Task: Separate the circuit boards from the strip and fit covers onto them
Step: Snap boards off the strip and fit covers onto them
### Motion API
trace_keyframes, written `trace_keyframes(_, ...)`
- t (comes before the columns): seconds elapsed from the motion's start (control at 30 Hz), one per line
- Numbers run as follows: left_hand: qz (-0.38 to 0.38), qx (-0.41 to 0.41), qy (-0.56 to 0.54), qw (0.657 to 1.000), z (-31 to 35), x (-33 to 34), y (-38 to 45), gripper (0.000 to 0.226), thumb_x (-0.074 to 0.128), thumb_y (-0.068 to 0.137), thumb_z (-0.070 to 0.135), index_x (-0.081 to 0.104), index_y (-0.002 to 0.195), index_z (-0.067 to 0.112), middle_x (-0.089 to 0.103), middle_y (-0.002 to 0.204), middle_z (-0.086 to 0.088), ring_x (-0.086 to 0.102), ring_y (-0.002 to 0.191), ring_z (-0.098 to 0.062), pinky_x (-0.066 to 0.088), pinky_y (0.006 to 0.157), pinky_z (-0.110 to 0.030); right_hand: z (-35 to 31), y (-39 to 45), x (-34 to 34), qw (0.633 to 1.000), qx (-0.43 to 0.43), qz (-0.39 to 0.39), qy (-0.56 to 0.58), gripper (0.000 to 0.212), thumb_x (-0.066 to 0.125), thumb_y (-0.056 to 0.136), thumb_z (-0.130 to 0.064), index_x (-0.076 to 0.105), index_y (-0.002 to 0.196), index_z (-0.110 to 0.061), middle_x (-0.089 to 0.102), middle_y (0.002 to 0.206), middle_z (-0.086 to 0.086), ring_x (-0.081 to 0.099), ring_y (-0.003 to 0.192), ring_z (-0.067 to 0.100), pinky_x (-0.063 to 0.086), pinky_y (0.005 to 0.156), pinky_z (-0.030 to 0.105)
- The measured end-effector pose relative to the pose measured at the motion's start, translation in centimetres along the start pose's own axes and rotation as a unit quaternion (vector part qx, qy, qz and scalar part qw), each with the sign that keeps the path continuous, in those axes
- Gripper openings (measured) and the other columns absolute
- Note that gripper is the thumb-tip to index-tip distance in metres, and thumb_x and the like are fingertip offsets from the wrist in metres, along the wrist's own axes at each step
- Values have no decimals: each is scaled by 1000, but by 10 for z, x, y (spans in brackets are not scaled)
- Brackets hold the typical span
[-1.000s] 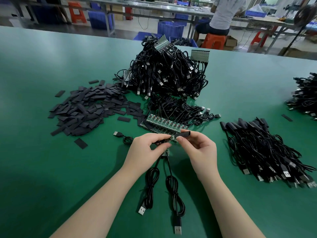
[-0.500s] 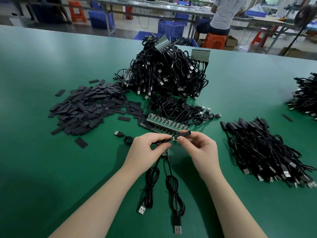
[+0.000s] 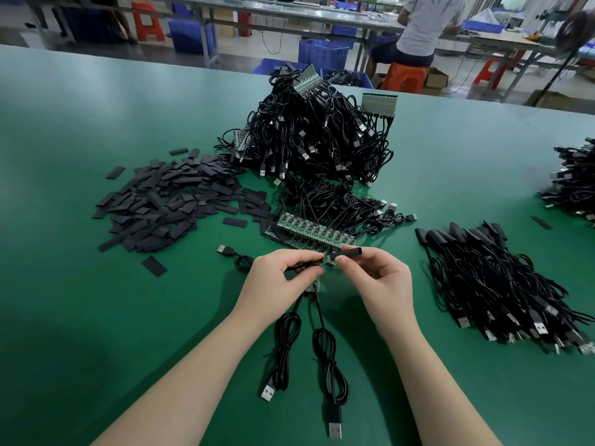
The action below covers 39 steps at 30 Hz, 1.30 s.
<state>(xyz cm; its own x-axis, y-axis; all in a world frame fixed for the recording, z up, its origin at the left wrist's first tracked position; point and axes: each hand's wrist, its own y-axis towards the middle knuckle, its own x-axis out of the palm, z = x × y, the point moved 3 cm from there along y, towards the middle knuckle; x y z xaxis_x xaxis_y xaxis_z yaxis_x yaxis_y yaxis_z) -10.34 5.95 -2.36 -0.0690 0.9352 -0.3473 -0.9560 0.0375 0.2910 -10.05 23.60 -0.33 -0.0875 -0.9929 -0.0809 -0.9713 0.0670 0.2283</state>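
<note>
My left hand [image 3: 279,280] pinches a small green circuit board [image 3: 329,259] by its cable end, just above the green table. My right hand [image 3: 378,278] pinches a black tubular cover [image 3: 349,253] whose open end meets the board's tip. Two black USB cables [image 3: 328,358] hang from under my hands toward me. Just beyond lies a strip of joined green circuit boards [image 3: 314,231] with cables attached.
A heap of flat black covers [image 3: 167,204] lies to the left. A big pile of cabled board strips [image 3: 315,140] sits behind. Covered cables [image 3: 502,284] are stacked at the right, more at the far right edge [image 3: 576,185]. A person sits at a distant bench [image 3: 421,24].
The cover in my right hand has crept slightly left onto the board's tip. Both hands otherwise stay in place.
</note>
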Motion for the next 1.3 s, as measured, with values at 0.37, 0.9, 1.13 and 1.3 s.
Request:
trace_keyframes(0.37,-2,-8,-3,1000,1,0,0,24,76,84,25,73,102,40,71,98,22,65,94,4,52,86,-19,-1,-2,0,994,-57,34,-89,30,82,78,-10,73,80,-39,74,80,-20,66,75,2,54,73,34)
trace_keyframes(0.9,-3,-2,-20,1000,-3,1,1,22,75,84,26,74,102,37,72,98,23,66,95,4,51,86,-16,1,-4,4,993,-74,39,-79,31,81,78,-8,74,83,-38,74,88,-24,65,78,-2,45,68,20)
trace_keyframes(1.13,-6,9,-26,1000,1,1,2,27,73,80,32,69,95,54,70,100,27,65,97,3,49,87,-14,6,-2,3,999,-10,21,-26,22,80,80,-11,76,88,-31,76,86,-13,71,81,8,56,72,26)
trace_keyframes(1.3,-8,19,-32,999,3,1,0,31,73,79,32,68,94,58,70,99,26,66,96,2,49,85,-13,4,-1,7,999,21,-40,23,25,78,81,-7,78,82,-32,77,87,-8,71,78,5,54,71,16)
